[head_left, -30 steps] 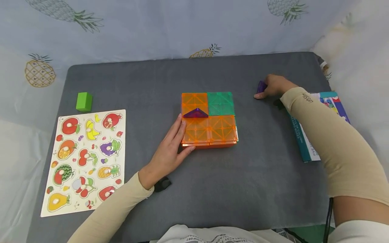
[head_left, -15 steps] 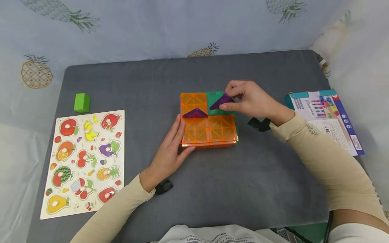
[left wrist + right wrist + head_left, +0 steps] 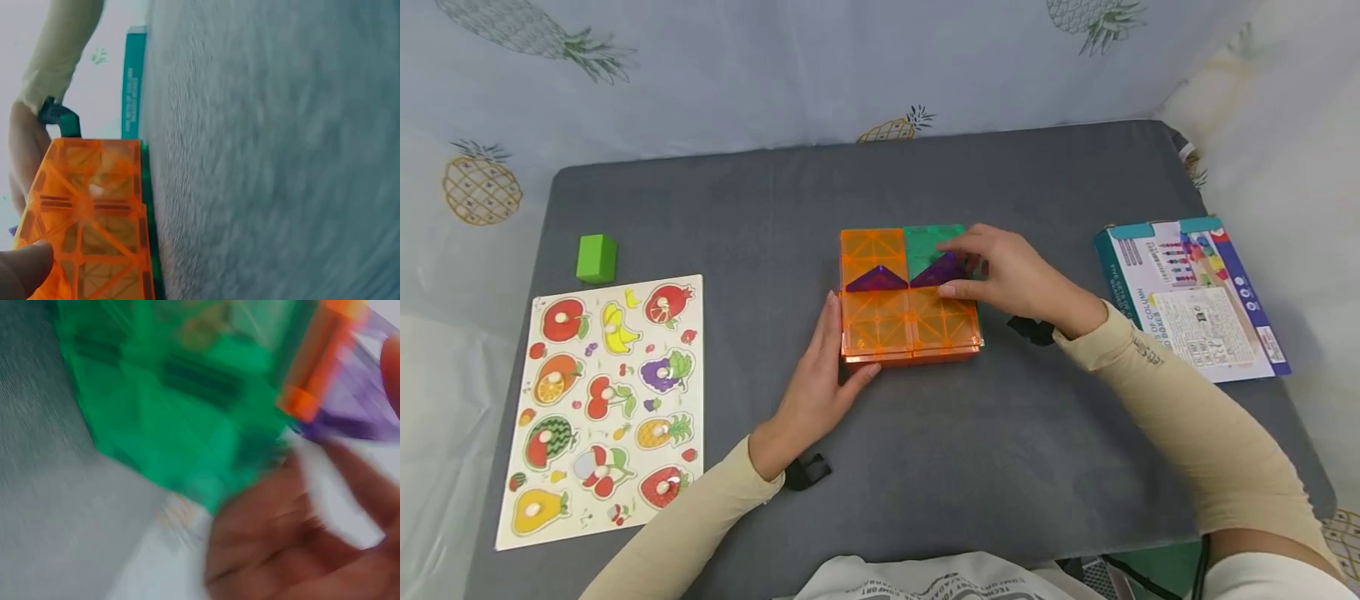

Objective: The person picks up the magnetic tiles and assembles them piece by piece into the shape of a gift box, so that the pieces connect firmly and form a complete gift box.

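A box-like build of translucent magnetic tiles [image 3: 876,321], orange with a green tile [image 3: 925,242] at the back right, sits mid-table. One purple triangle tile [image 3: 877,279] stands on its top at the left. My right hand [image 3: 1011,271] pinches a second purple triangle tile [image 3: 937,272] between thumb and fingers, in line with the first over the build's top. Along the build's left side my left hand [image 3: 808,396] lies with straight fingers, its thumb at the front edge. In the left wrist view that thumb [image 3: 28,265] touches the orange side wall. The right wrist view is blurred.
On the left lies a fruit peg puzzle board [image 3: 602,408], with a green block [image 3: 597,258] behind it. A printed teal and white box [image 3: 1195,300] lies at the right of the grey table [image 3: 1000,467]. Pineapple-print curtains [image 3: 760,75] hang behind.
My right hand has come left from beside the printed box, carrying the purple triangle tile onto the build's top next to the first one. The left hand has stayed at the build's left side.
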A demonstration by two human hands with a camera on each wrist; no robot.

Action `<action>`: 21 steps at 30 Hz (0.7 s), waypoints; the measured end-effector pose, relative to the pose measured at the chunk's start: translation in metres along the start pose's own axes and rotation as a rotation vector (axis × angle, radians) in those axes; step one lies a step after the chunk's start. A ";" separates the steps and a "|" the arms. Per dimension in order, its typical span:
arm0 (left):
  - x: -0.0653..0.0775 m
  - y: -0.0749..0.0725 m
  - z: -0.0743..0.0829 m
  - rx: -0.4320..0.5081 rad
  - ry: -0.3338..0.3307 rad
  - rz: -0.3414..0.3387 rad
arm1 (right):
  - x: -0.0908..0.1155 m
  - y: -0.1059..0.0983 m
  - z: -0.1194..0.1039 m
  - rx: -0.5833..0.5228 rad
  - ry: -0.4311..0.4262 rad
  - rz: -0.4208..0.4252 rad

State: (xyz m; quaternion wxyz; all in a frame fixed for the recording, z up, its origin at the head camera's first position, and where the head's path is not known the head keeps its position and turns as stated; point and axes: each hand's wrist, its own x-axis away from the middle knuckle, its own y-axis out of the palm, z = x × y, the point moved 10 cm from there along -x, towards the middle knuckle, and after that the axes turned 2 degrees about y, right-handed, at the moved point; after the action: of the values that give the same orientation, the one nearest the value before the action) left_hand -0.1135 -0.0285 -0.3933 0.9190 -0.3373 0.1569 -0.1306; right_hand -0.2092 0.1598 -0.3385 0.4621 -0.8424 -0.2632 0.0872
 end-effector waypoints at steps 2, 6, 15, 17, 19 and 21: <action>0.002 0.005 -0.007 0.032 -0.066 -0.023 | 0.014 0.000 0.011 -0.013 0.128 -0.026; 0.003 0.012 -0.019 0.107 -0.161 -0.067 | 0.049 0.012 0.027 -0.072 0.302 -0.133; -0.006 0.018 -0.026 0.138 -0.217 -0.068 | 0.051 0.070 0.030 -0.197 0.198 -0.274; -0.013 0.017 -0.029 0.127 -0.218 -0.065 | 0.042 0.068 0.033 -0.176 0.188 -0.246; -0.021 0.016 -0.034 0.112 -0.222 -0.063 | 0.033 0.066 0.036 -0.172 0.181 -0.241; -0.031 0.013 -0.039 0.098 -0.227 -0.060 | 0.022 0.064 0.039 -0.170 0.172 -0.243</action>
State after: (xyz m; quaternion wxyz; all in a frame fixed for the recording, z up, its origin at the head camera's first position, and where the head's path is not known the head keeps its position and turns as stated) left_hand -0.1548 -0.0313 -0.4238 0.9419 -0.3093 0.0352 -0.1265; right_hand -0.1824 0.1717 -0.4107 0.4173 -0.8447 -0.3289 -0.0644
